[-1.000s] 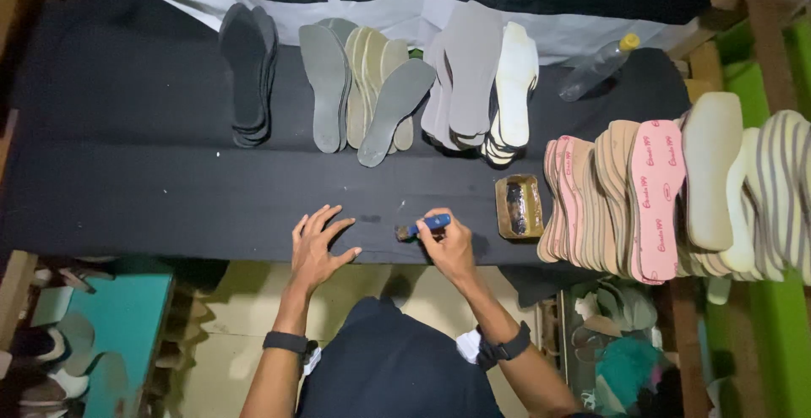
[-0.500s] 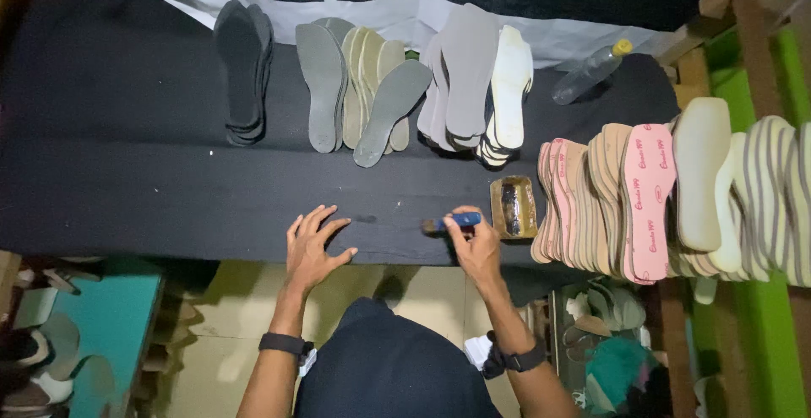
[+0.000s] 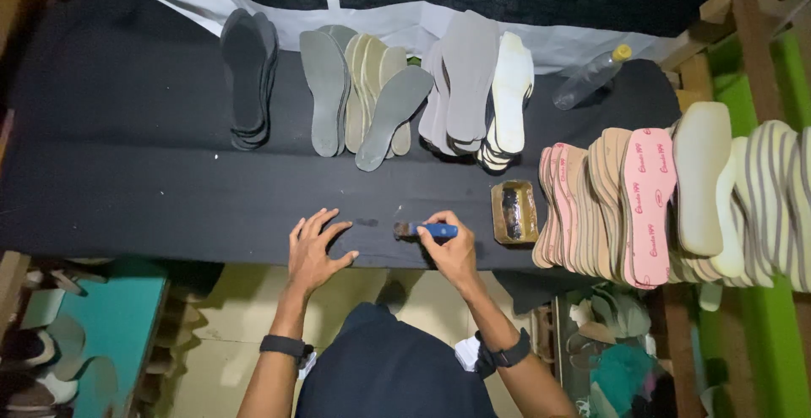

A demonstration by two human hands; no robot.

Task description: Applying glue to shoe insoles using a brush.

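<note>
Fingers of our right hand (image 3: 452, 249) pinch a blue-handled brush (image 3: 427, 230), glue tin (image 3: 514, 212) just beyond (left hand (image 3: 312, 247) splayed flat, holding nothing) on the black worktop (image 3: 152, 190).

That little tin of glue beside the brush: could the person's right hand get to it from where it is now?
Probably yes. The right hand holds a blue-handled brush on the black table, and the tin sits just to its right with bare tabletop between them. The pink soles lie beyond it.
</note>
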